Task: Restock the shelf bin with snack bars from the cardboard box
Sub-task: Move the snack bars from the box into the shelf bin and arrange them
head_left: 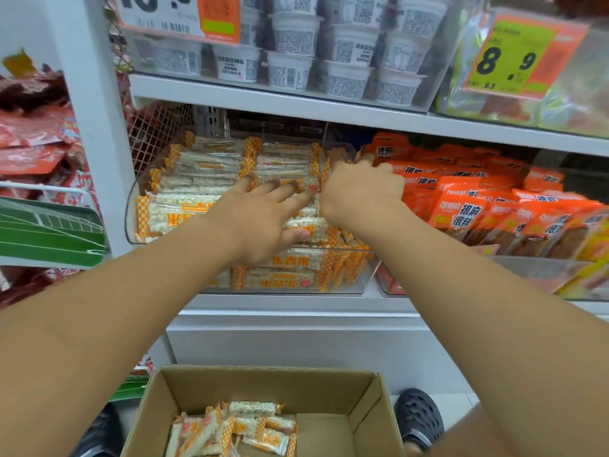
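Nearest me: cardboard box (pixel 333 387) on the floor, open, a loose heap of snack bars (pixel 230 427) left in its near-left corner, right half bare. Bars in the box lie every which way, no common axis. Up and farther out: clear shelf bin (pixel 359 278), nearly full, bars stacked flat with long axis running left-right, orange checked ends at each side. My left hand (pixel 263 222) lies on top of the stack, fingers spread and fairly straight, pressing the top bars down, thumb tucked at the near edge; not grasping anything that I can see. My right hand (pixel 361 189) is just beside it at the bin's right-far side, fingers curled down over the ends of the bars by the divider; looks like it grips or tucks a bar end, but fingertips are hidden so can't confirm. Right of the divider: orange snack packets (pixel 461 209), separate bin. Judgement: next load sits straight below and nearer than both hands, roughly equidistant; either hand comes back and down. Bars must be turned left-right before they go in. Above, farthest: white cups (pixel 293 37) and price tags.
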`<state>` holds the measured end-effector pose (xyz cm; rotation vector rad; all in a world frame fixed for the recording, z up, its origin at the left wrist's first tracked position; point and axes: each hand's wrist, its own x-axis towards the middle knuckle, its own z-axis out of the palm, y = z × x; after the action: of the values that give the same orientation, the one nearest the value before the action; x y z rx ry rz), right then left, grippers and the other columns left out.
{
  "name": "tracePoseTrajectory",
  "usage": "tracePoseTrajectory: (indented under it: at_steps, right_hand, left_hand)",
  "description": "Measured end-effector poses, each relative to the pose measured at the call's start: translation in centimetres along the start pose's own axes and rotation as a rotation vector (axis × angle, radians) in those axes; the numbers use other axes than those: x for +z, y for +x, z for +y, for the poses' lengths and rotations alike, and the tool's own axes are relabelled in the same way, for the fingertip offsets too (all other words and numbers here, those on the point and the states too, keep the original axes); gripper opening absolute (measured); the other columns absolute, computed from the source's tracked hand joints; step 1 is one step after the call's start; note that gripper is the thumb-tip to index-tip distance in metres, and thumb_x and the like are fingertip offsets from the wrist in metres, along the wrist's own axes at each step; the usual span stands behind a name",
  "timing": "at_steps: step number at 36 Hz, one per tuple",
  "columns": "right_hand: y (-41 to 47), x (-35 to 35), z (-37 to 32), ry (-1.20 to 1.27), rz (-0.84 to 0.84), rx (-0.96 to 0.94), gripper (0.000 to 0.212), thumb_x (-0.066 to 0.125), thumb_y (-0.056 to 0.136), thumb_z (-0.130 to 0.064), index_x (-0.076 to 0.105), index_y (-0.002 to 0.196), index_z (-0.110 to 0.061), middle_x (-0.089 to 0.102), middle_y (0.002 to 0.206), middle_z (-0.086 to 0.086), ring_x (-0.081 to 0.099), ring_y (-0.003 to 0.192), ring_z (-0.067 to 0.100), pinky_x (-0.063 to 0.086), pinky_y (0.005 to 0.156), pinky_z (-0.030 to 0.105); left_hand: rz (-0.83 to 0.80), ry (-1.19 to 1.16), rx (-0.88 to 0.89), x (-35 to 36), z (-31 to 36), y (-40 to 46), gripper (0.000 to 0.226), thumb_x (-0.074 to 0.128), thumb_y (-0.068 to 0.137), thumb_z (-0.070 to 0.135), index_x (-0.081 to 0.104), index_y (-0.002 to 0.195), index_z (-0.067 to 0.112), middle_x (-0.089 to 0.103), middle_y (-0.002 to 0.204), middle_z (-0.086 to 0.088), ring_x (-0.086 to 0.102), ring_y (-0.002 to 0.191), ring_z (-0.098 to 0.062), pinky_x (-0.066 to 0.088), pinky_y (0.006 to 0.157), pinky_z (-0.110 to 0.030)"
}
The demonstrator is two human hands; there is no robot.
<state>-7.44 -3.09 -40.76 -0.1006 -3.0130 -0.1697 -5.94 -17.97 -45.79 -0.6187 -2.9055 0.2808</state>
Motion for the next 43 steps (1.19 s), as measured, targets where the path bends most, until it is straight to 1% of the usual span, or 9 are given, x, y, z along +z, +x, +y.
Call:
tracePoseTrajectory:
  at_steps: [2,7,10,13,15,19,25,37,43]
  right_hand:
    - [0.0,0.0,-0.3,0.009,-0.019,-0.002,0.063,0.048,0.094,-0.037,0.028,0.152,-0.020,0.020,0.160,0.023,0.033,0.135,0.045,0.041,0.094,0.049]
    - [0.0,0.3,0.3,0.015,-0.035,-0.023,0.052,0.045,0.097,-0.033,0.036,0.145,-0.016,0.043,0.145,0.018,0.035,0.133,0.040,0.039,0.098,0.048]
    - [0.4,0.5,0.8,0.007,-0.082,-0.014,0.053,0.045,0.098,-0.038,0.041,0.143,-0.011,0.048,0.144,0.016,0.038,0.135,0.039,0.030,0.109,0.054]
    - [1.0,0.9,1.2,0.101,-0.142,-0.031,0.065,0.034,0.099,-0.040,0.019,0.157,-0.013,0.022,0.164,0.013,0.023,0.148,0.037,0.019,0.119,0.056]
    - [1.3,1.1,1.4,0.124,-0.164,-0.079,0.068,0.020,0.103,-0.053,0.002,0.160,-0.020,0.003,0.168,0.006,0.006,0.153,0.034,0.006,0.121,0.058]
    - [1.8,1.4,1.6,0.218,-0.194,-0.099,0.091,0.004,0.089,-0.080,-0.010,0.159,-0.023,-0.012,0.167,-0.002,-0.008,0.154,0.025,-0.003,0.122,0.053]
    - [1.9,2.6,1.3,0.258,-0.083,-0.283,0.081,0.013,0.097,-0.071,-0.013,0.158,-0.026,-0.013,0.167,0.000,-0.009,0.154,0.021,-0.001,0.124,0.048]
    - [1.8,3.2,1.8,0.147,-0.206,-0.247,0.108,0.000,0.078,-0.090,-0.012,0.159,-0.020,-0.011,0.167,0.005,-0.010,0.154,0.024,-0.006,0.124,0.048]
    - [2.8,2.5,1.4,0.233,-0.307,-0.234,0.111,-0.002,0.076,-0.092,-0.008,0.159,-0.020,-0.015,0.167,0.001,-0.014,0.153,0.024,-0.008,0.122,0.050]
  left_hand:
    - [0.003,0.011,-0.005,0.0,0.0,-0.1,0.073,0.013,0.095,0.065,-0.004,0.157,0.030,0.012,0.165,0.002,0.014,0.151,-0.021,0.010,0.120,-0.050]
    - [-0.025,-0.010,-0.023,-0.2,0.1,-0.2,0.073,0.013,0.096,0.065,-0.008,0.157,0.030,0.007,0.166,0.002,0.010,0.152,-0.020,0.006,0.121,-0.049]
    - [-0.022,-0.017,-0.027,-0.2,0.1,-0.1,0.073,0.014,0.097,0.065,-0.007,0.157,0.030,0.006,0.166,0.002,0.009,0.152,-0.021,0.005,0.121,-0.050]
    - [-0.026,-0.017,-0.032,-0.2,0.2,-0.1,0.072,0.015,0.098,0.065,-0.007,0.157,0.030,0.006,0.166,0.001,0.009,0.152,-0.021,0.004,0.121,-0.050]
    - [-0.035,-0.021,-0.035,-0.3,0.3,-0.1,0.072,0.016,0.098,0.064,-0.006,0.157,0.029,0.005,0.166,0.000,0.008,0.152,-0.021,0.004,0.121,-0.050]
    - [-0.034,-0.031,-0.023,-0.3,0.2,-0.1,0.073,0.015,0.098,0.064,-0.006,0.157,0.027,0.007,0.166,-0.001,0.009,0.152,-0.022,0.004,0.122,-0.052]
    - [-0.028,-0.002,-0.024,-0.1,0.3,0.0,0.074,0.015,0.098,0.064,-0.002,0.158,0.024,0.010,0.166,-0.001,0.011,0.152,-0.023,0.006,0.122,-0.052]
    - [-0.070,-0.019,-0.019,-0.5,0.3,-0.2,0.074,0.015,0.097,0.064,0.003,0.158,0.023,0.007,0.166,0.001,0.009,0.152,-0.021,0.005,0.122,-0.053]
    - [-0.072,-0.016,-0.020,-0.8,0.3,-0.1,0.074,0.015,0.095,0.066,0.011,0.156,0.024,0.019,0.163,0.001,0.023,0.147,-0.022,0.010,0.121,-0.052]
